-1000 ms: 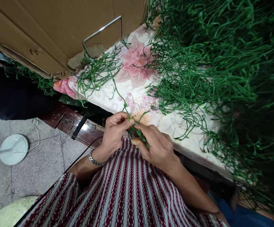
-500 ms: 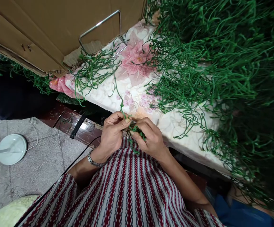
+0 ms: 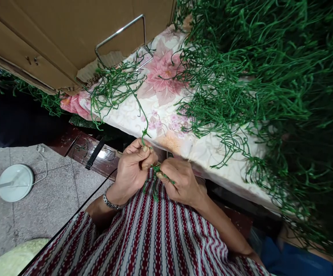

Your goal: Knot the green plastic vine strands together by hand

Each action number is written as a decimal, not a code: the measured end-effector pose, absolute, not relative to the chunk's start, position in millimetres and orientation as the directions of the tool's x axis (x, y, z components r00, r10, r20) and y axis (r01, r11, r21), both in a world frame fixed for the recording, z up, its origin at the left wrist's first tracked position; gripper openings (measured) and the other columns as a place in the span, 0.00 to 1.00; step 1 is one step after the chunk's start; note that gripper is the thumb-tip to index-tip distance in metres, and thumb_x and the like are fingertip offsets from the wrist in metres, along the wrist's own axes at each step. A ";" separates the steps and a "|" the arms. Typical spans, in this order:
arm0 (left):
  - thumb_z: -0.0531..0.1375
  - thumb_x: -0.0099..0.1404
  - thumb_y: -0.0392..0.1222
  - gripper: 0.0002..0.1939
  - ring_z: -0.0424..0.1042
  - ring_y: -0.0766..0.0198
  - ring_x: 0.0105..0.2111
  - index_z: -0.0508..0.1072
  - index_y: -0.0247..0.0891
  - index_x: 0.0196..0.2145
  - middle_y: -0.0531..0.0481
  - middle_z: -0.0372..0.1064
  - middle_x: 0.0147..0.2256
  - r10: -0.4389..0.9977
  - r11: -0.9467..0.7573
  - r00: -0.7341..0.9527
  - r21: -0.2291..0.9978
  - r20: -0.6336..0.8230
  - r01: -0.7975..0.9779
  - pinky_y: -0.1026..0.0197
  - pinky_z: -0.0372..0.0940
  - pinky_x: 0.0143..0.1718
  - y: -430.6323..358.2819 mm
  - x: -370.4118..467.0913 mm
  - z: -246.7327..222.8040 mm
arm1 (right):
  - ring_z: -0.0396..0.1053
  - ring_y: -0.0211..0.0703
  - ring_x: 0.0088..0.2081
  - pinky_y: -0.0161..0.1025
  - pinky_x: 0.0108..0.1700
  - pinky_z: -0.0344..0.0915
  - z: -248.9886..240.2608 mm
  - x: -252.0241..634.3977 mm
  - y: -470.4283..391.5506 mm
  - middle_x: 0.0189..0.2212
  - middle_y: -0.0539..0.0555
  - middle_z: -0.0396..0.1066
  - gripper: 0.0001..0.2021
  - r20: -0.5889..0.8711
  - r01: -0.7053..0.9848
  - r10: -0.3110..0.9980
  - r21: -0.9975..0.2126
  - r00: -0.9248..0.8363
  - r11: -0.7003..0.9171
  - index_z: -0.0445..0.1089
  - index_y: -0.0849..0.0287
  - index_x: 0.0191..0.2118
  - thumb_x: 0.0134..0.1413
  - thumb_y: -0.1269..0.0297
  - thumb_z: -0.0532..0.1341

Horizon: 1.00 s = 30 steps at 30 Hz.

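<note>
My left hand, with a metal watch on its wrist, pinches a long thin green plant stem between thumb and fingers. That stem trails up over the cloth toward a small tangle of green stems. Close beside it, my right hand is closed on a green sprig, whose thin ends poke out by the thumb and dangle over my striped clothing. The fingers hide where the pieces meet. Whether the stems are plastic or real I cannot tell.
A large heap of green stems covers the right of the flowered cloth. A cardboard box and a bent metal rod stand behind. At left are a dark red bench and a round white object on the floor.
Both hands have come slightly lower, and my left hand has shifted a little left. The long stem's near end has swung left with it. More of the dangling sprig shows between the hands.
</note>
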<state>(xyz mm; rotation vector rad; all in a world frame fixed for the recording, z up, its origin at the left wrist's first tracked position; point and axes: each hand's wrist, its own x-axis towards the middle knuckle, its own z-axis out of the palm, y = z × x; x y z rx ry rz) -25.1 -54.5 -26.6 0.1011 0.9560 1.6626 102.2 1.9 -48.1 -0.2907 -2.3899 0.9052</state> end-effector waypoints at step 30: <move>0.62 0.55 0.37 0.06 0.53 0.75 0.15 0.66 0.37 0.26 0.58 0.55 0.16 0.814 -0.185 -0.528 0.753 -0.243 -0.632 0.69 0.49 0.18 -53.7 -52.1 -19.5 | 0.66 0.36 0.26 0.33 0.28 0.62 -27.5 118.9 17.3 0.27 0.51 0.67 0.05 0.366 0.135 0.664 -0.805 -0.652 0.577 0.64 0.57 0.37 0.57 0.70 0.52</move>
